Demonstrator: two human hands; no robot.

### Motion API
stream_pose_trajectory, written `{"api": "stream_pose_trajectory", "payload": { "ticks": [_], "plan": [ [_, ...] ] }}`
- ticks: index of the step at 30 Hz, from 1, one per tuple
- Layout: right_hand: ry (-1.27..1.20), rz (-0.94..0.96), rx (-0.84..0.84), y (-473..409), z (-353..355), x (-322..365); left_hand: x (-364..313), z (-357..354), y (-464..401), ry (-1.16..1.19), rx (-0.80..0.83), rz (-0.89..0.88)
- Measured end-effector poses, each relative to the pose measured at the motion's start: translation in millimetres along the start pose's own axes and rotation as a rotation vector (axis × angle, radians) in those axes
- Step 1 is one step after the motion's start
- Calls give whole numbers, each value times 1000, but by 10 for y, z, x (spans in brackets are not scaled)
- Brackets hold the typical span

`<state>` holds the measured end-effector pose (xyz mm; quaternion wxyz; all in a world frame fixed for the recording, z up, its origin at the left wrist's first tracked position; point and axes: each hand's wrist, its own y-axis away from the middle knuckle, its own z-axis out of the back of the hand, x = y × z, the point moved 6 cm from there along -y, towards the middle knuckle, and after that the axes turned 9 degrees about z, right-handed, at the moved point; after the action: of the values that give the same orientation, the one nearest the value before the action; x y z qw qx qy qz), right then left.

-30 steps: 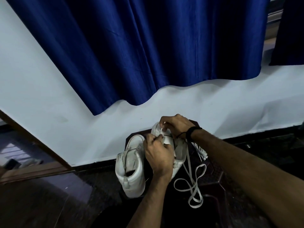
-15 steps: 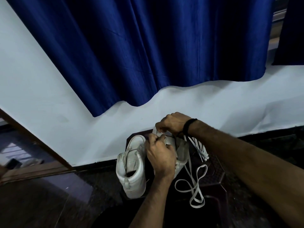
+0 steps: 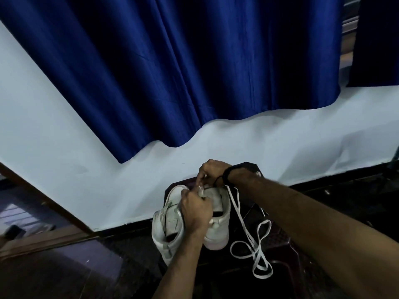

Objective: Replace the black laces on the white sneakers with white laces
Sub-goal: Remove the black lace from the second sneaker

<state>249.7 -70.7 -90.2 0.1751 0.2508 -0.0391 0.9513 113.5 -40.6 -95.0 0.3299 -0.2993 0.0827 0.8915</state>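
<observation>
- The loose white lace [image 3: 251, 244] trails in loops over the dark stool [image 3: 280, 238], just right of the shoes; probably left slack so it can feed forward as it is threaded.
- The left shoe [image 3: 167, 229] stands beside its mate, heel toward the viewer, untouched.
- The left hand [image 3: 195, 210] curls over the right shoe [image 3: 218, 214], seemingly steadying it and pinching the lace near the eyelets.
- The right hand [image 3: 210, 171], beyond, pinches the lace tip with fingers together, apparently to poke it through an eyelet.
- No black lace shows.
- Behind hang the wall [image 3: 64, 169] and blue curtain [image 3: 183, 72].
</observation>
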Motion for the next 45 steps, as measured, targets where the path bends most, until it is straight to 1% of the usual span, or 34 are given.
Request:
{"api": "stream_pose_trajectory", "payload": {
  "ticks": [2,4,8,11,13,16,19,20,23,24,26,27,30,34,38,41,43,45],
  "plan": [
    [-11,-3,44,-57,-89,-4,56,-45,-43,25,69,29],
    [-30,-18,62,-60,-121,24,78,-70,-72,84,96,46],
    [-37,-26,52,-47,-126,42,119,-106,-108,196,100,105],
    [-10,-36,71,-25,-141,49,128,-92,-98,228,83,84],
    [-39,-45,29,-7,-109,50,117,-86,-88,186,90,58],
    [-86,-81,-90,34,-38,43,91,-50,-61,144,80,42],
    [-157,-108,-134,101,-19,48,101,-33,-53,136,79,70],
    [-130,-110,-168,128,11,54,124,-44,-63,146,85,85],
    [102,-91,-303,242,156,206,149,-40,-64,214,69,134],
    [193,-102,-296,267,154,273,145,-39,-67,237,61,131],
    [347,-173,-219,297,55,340,136,-62,-62,258,64,124],
    [378,-220,-197,310,-2,336,137,-69,-53,257,66,129],
    [421,-306,-228,351,-91,292,154,-76,-44,260,53,137],
    [527,-278,-225,301,-106,386,175,-107,-77,238,21,127],
    [725,-169,-194,258,-138,533,192,-137,-90,227,12,113],
    [796,-122,-127,236,-200,538,190,-128,-78,227,-5,108],
    [815,-132,-66,248,-218,511,218,-144,-84,234,-26,105],
    [767,-202,-26,303,-137,476,233,-142,-86,245,-41,110]
  ]
}}
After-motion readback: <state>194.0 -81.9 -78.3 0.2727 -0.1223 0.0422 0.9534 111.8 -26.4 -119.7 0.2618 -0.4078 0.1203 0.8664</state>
